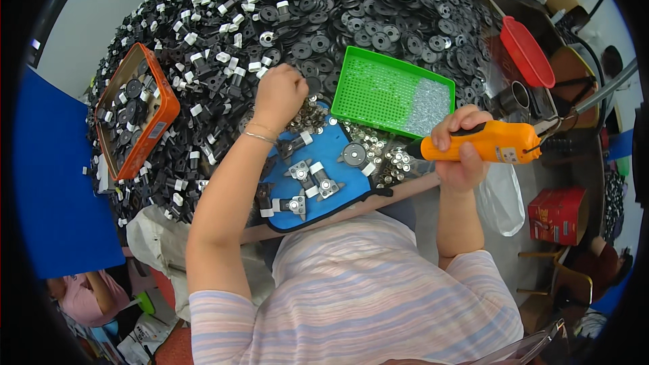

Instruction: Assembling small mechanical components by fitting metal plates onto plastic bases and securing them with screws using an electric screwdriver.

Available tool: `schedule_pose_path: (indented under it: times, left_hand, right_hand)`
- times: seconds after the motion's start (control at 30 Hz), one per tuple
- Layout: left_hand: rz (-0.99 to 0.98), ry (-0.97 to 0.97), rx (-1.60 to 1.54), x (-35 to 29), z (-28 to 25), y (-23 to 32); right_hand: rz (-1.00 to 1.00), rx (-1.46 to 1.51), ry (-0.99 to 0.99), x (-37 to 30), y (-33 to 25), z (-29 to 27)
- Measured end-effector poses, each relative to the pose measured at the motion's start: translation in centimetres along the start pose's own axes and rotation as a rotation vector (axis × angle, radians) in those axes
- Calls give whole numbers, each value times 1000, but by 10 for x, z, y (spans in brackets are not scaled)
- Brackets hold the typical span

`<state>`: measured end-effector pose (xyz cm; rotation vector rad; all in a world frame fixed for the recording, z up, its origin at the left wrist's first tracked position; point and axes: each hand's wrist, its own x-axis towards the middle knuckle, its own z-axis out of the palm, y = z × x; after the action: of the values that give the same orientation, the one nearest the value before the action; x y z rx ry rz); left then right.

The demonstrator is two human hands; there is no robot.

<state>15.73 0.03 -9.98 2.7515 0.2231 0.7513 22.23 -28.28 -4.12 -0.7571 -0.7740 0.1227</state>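
Observation:
My right hand [461, 149] grips an orange electric screwdriver [488, 142], held level with its tip pointing left over a heap of small silver parts [378, 152]. My left hand [278, 91] is closed, knuckles up, reaching into the pile of black and white parts [223, 34]; whether it holds one is hidden. Between my hands lies a blue work mat [323, 152] carrying several metal-and-black assemblies [307, 179] and a round black disc [353, 154].
A green perforated tray [389, 91] holding small screws sits behind the mat. An orange tin [135, 111] of black discs lies at left. A red basket [526, 51] and red box [558, 213] stand at right. Another person [88, 297] sits lower left.

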Motion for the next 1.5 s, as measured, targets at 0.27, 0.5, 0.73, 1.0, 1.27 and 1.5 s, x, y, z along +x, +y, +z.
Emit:
schedule_pose_path:
  times: [0.27,0.5,0.73,1.0,1.27,1.5]
  left_hand:
    - [-191,-149,-64,-12,-19,-9]
    - [141,-354,44,-13,-30,-7]
    - [104,-428,-72,-11,-29,-19]
    - [-22,-267,-339,-30,-47,15]
    - [-56,-337,-229,-108,-62,92]
    - [-105,-316,-158,-118,-57,99]
  right_hand:
    - [5,-3,-1,-3,2,-1]
    - [11,2,-11,-4,-1,0]
    - [12,-14,-12,-7,-2,4]
    - [19,-7,-15,-7,-5,6]
    - [68,-49,-94,-10,-4,8]
    - [97,-5,-159,-10,-3,21]
